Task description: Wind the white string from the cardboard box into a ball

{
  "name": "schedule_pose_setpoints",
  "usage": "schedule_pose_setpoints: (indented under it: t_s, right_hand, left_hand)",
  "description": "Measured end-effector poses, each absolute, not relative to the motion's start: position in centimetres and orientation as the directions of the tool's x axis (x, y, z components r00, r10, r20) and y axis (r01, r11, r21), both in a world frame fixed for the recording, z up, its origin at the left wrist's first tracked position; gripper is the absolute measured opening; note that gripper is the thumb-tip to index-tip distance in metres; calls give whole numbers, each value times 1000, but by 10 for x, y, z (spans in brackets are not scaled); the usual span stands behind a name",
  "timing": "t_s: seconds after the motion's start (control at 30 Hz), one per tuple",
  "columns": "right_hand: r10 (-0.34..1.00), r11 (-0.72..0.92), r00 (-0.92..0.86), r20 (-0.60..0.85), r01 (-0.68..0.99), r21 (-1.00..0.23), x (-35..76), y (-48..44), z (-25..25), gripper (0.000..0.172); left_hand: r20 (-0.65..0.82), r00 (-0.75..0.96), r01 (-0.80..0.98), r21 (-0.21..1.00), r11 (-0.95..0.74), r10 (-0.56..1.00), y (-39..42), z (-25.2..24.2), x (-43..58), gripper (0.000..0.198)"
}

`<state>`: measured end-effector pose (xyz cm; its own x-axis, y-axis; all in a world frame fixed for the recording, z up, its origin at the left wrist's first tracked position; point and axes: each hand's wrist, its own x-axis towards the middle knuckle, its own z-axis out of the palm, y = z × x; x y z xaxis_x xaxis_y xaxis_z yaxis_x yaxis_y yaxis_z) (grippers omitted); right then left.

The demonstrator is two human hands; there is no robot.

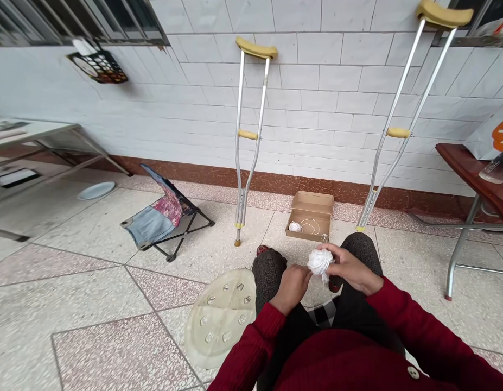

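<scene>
A ball of white string is held above and between my knees. My right hand grips it from the right, with the thumb in front and the fingers behind. A short white tail hangs below the ball. My left hand is closed at the ball's left side, its fingertips touching or almost touching it. What those fingers pinch, if anything, is hidden. On the floor ahead, an open cardboard box contains a smaller white ball of string and a loose strand.
Two crutches lean on the tiled wall. A low folding chair stands left, and a round pale mat lies by my left leg. A dark red table is at right, a metal-legged table at far left.
</scene>
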<state>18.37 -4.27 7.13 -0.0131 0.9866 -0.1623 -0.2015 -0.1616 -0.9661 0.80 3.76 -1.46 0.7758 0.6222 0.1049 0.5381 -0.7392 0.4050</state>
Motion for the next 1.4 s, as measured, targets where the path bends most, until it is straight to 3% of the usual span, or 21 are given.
schedule_pose_setpoints:
  t_s: [0.13,0.27,0.33,0.4,0.47,0.53,0.63,0.77,0.87,1.0,1.1,1.23,1.3,1.4]
  right_hand:
    - [980,-59,183,-85,-142,-988,208,-16,74,43]
    - [901,-29,431,39,150,-988,220,9,42,34]
    - [889,-37,441,124,338,-940,214,8,18,32]
    - [912,-9,375,165,419,-908,200,-3,-5,32]
    - [943,-21,322,81,301,-953,185,-18,-21,32]
    - [954,-127,278,-111,42,-991,175,-32,-28,33]
    - [930,-305,129,-345,-254,-918,172,-45,-21,35]
    - [933,-351,-42,-356,-317,-881,180,-53,5,47]
    - [937,-350,-145,-319,-401,-846,183,-56,32,54]
    - [960,-267,-53,-275,-474,-839,189,-49,68,52]
    - [963,-136,171,-210,-363,-922,204,-30,78,45]
    - [871,-42,491,1,77,-996,227,-3,52,41]
    - [880,-90,471,56,281,-955,228,0,27,36]
    - [969,-119,245,-26,371,-921,212,-15,-6,34]
  left_hand:
    - [129,809,463,461,-757,574,30,-15,11,32]
    - [199,849,341,501,-795,490,16,3,13,24]
    - [233,865,299,474,-829,445,14,20,13,22]
    - [269,868,289,410,-865,417,20,36,13,22]
    - [295,871,292,333,-897,393,32,48,12,22]
    - [306,878,290,271,-918,368,46,54,10,22]
    - [305,892,268,236,-934,333,62,55,9,22]
    - [295,905,230,265,-936,306,72,54,14,23]
    - [305,885,234,360,-903,351,75,48,18,21]
    - [268,835,271,559,-784,480,65,23,26,23]
    - [186,840,292,636,-714,510,43,1,29,29]
    - [135,892,265,616,-742,431,15,-3,26,33]
    - [165,892,263,567,-781,420,15,8,21,30]
    - [229,877,282,467,-838,423,31,28,14,26]
